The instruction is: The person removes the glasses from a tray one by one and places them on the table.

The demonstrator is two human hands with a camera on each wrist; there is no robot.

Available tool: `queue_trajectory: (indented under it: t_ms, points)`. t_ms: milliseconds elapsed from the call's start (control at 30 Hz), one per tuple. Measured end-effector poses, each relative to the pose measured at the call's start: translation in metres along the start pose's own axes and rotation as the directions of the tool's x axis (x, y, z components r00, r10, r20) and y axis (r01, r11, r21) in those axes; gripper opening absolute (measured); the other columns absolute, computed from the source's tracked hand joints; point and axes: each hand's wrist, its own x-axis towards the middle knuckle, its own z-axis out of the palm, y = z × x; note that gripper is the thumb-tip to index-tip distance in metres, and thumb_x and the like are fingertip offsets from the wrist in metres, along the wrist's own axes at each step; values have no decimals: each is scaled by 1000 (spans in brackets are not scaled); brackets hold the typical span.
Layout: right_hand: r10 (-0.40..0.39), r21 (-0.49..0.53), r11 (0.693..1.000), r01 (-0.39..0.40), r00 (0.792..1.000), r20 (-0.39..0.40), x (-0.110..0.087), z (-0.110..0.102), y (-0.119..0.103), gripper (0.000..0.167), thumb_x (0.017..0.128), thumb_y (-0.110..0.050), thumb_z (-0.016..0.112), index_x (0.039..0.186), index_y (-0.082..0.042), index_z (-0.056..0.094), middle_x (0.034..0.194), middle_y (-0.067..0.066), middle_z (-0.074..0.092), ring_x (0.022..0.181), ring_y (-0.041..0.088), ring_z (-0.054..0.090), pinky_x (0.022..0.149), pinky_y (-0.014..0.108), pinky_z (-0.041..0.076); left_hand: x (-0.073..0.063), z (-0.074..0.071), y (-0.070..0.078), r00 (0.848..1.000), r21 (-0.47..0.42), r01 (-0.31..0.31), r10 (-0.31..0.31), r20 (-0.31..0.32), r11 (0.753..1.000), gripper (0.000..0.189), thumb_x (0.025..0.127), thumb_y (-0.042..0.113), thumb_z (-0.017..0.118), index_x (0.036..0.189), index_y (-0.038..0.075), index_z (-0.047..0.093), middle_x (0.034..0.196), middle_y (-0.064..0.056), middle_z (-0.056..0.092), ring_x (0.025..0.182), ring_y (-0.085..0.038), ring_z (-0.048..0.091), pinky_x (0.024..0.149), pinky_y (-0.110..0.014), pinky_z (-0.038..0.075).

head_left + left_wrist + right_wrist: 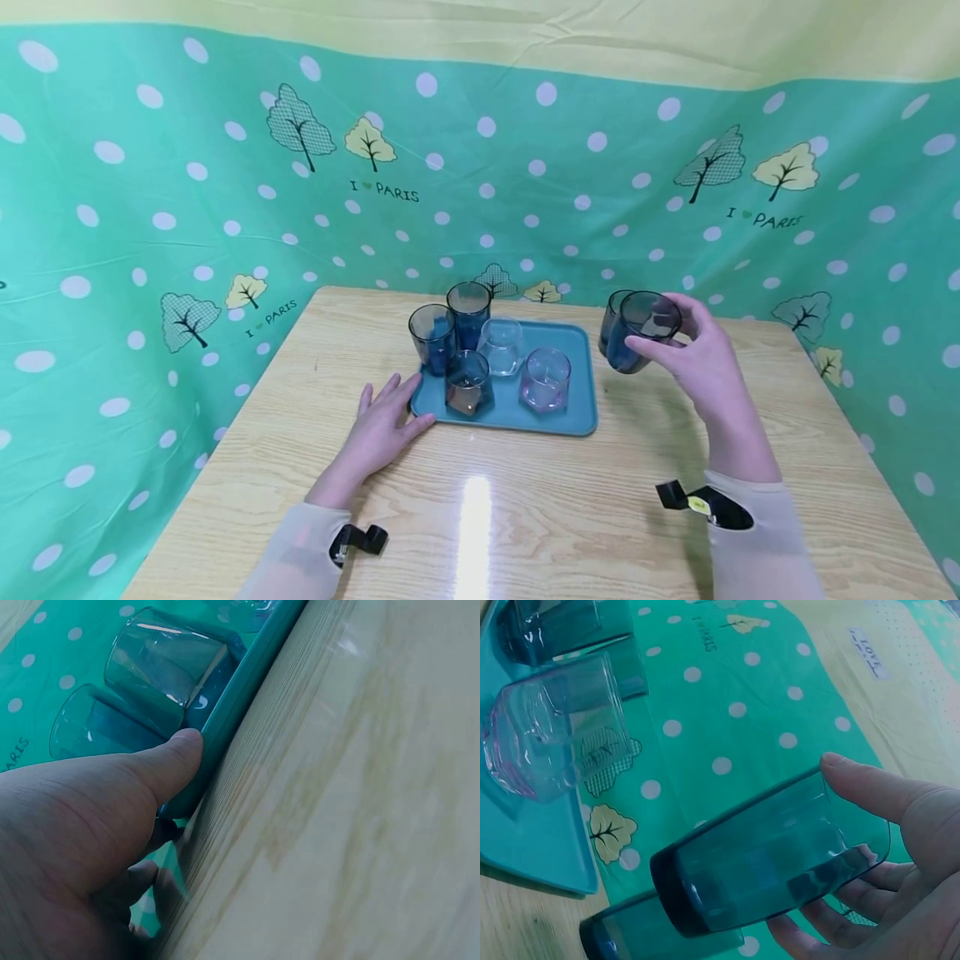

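My right hand (701,354) grips a dark blue glass tumbler (750,862) near its rim, thumb on one side and fingers on the other. The tumbler is raised over the table, right of the tray. Behind it stands a second blue tumbler (611,321), partly hidden. At the blue tray's (510,423) front left corner rests my left hand (386,425), fingers spread, with its thumb (187,739) against the tray rim. Two tall blue tumblers (432,337) stand at the tray's left, with a short grey-brown glass (468,383) in front of them.
A clear glass (501,346) and a pinkish faceted glass (546,381) stand further right on the tray. The wooden table (570,517) reaches back to a green dotted cloth (480,167) hanging behind and at both sides.
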Motion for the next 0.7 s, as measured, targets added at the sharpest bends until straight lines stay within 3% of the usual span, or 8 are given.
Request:
queue_trajectory:
  t_ms: [367,567,700]
  points:
    - [0,-24,1000,0,1000,16,1,-18,5,95,97,-42,89,173,-20,37,163,11,48,153,32,43,121,53,44,0,1,-1,1000,2,0,0,-4,1000,82,107,42,76,169,2,41,169,-20,46,165,-43,26,131,-70,-3]
    - [5,-30,1000,-6,1000,-8,4,-27,11,91,97,-42,89,170,-20,41,161,9,49,155,32,41,119,47,45,0,2,-2,1000,6,-5,5,-10,1000,82,106,43,76,169,3,42,169,-19,46,165,-43,27,131,-69,-3]
    - [5,-26,1000,-6,1000,-29,6,-32,15,89,96,-41,89,169,-19,43,159,10,50,153,35,40,117,50,44,0,2,-3,1000,9,-5,6,-10,1000,82,106,43,76,169,3,41,170,-19,46,165,-43,26,131,-69,-3]
